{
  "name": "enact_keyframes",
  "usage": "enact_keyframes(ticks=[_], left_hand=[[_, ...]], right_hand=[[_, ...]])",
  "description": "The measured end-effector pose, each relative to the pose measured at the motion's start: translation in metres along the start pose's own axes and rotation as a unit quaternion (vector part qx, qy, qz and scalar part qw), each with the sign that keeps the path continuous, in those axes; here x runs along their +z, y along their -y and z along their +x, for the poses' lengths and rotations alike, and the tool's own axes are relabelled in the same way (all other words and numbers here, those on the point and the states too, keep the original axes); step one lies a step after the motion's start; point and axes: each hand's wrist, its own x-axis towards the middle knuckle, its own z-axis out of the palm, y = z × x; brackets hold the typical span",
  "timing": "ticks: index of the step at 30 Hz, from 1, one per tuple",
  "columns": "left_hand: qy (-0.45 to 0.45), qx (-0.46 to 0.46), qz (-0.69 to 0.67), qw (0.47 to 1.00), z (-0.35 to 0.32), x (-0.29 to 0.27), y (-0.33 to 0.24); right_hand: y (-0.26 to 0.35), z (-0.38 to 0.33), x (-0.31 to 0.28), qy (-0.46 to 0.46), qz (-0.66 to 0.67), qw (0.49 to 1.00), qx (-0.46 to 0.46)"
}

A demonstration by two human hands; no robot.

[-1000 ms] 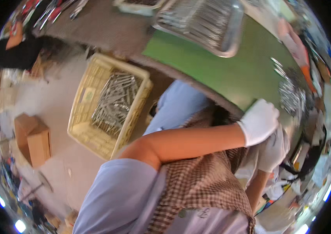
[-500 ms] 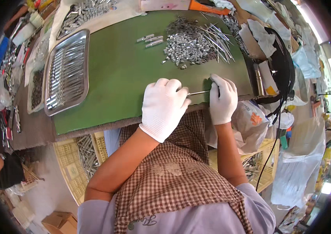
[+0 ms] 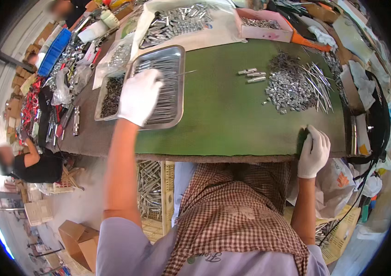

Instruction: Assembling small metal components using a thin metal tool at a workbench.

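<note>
My left hand point(image 3: 141, 95), in a white knit glove, is over a metal tray point(image 3: 180, 99) at the left of the green work surface. Its fingers are closed on a thin metal rod point(image 3: 185, 72), whose free end points right. Many slim metal rods point(image 3: 165, 99) lie lined up in the tray, partly hidden by this hand. My right hand point(image 3: 315, 152), also gloved, rests at the near right edge of the surface. Its fingers are bent and drawn together; whatever they hold is hidden. Beyond it are a heap of small silvery metal parts point(image 3: 290, 89) and loose rods point(image 3: 320, 87).
Several short metal cylinders point(image 3: 252, 75) lie left of the heap. Further back are a pink box point(image 3: 264, 25) of small parts and a cloth with metal pieces point(image 3: 181, 20). A blue bin point(image 3: 53, 53) stands far left, near another person point(image 3: 32, 161). A black cable point(image 3: 343, 216) hangs at right.
My left hand has moved left, away from the right hand, to the tray with the thin metal rod. My right hand stays by the near edge. The view has swung left.
</note>
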Motion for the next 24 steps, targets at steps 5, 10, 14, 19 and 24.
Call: enact_keyframes(ticks=[5, 10, 14, 19, 24], left_hand=[[0.147, -0.075, -0.013, 0.986, -0.023, -0.024, 0.053], [0.156, -0.048, -0.014, 0.987, -0.039, -0.032, 0.059], [0.162, -0.029, 0.056, 0.985, -0.03, -0.028, 0.051], [0.057, 0.114, 0.019, 0.992, 0.018, -0.008, -0.035], [0.05, 0.2, -0.028, 0.978, 0.071, 0.052, -0.127]], right_hand=[[0.0, 0.0, 0.003, 0.006, -0.02, 1.0, 0.004], [0.001, 0.0, 0.003, 0.01, -0.028, 1.0, 0.002], [0.002, 0.0, 0.001, 0.005, -0.034, 0.999, 0.005], [0.004, 0.002, 0.001, -0.006, -0.015, 1.0, 0.002], [0.007, 0.004, -0.002, -0.007, -0.015, 1.0, 0.002]])
